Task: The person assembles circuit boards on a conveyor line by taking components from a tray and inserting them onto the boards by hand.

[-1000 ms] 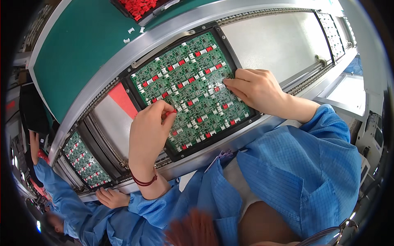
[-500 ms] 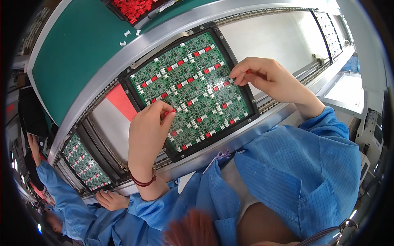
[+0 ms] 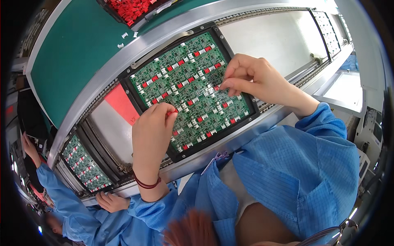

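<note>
A framed green circuit board panel lies before me, dotted with red and white connectors. Over its left side is my left hand, thumb and forefinger pinched on a small red connector just above the board. My right hand reaches in from the right, fingertips pinched together low over the board's right part. What those fingers hold, if anything, is hidden. Close by the right thumb, a red connector sits on the board. The black frame surrounds the panel.
Conveyor rails run past the frame. A bin of red connectors stands on the green bench, near loose white connectors. A red sheet lies left of the panel. A co-worker's hand rests by another panel.
My right hand has moved left and slightly down over the board, and the red piece seen in its fingers no longer shows. My left hand has shifted slightly right, still pinching its connector.
</note>
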Tool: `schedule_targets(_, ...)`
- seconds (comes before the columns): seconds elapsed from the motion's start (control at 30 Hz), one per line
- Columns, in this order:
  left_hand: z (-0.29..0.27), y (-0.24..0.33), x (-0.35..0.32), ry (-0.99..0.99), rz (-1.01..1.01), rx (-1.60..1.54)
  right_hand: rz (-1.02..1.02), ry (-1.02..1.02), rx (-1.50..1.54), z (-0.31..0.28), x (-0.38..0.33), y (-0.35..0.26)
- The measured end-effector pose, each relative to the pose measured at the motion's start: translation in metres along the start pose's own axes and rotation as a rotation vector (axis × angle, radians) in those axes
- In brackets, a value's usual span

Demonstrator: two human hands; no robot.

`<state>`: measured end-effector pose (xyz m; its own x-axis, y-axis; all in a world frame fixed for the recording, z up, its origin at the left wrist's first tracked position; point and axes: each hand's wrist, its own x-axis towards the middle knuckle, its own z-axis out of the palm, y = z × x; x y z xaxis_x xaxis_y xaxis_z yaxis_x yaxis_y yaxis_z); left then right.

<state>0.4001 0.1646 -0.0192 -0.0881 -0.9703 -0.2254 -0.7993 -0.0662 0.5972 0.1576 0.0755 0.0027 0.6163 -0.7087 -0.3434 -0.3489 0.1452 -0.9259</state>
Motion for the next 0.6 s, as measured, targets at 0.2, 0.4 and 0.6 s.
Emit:
schedule_targets(0.2,-0.018,-0.006,0.003,-0.069,0.018,-0.155,-0.061,-0.176,-0.374,0.012,0.019,-0.003)
schedule_targets(0.4,-0.023,-0.007,0.001,0.085,-0.06,-0.378,-0.253,-0.115,-0.322,0.023,0.024,0.013)
schedule_targets(0.6,-0.022,-0.005,0.002,0.068,-0.154,-0.564,-0.148,-0.082,-0.287,0.024,0.023,0.006)
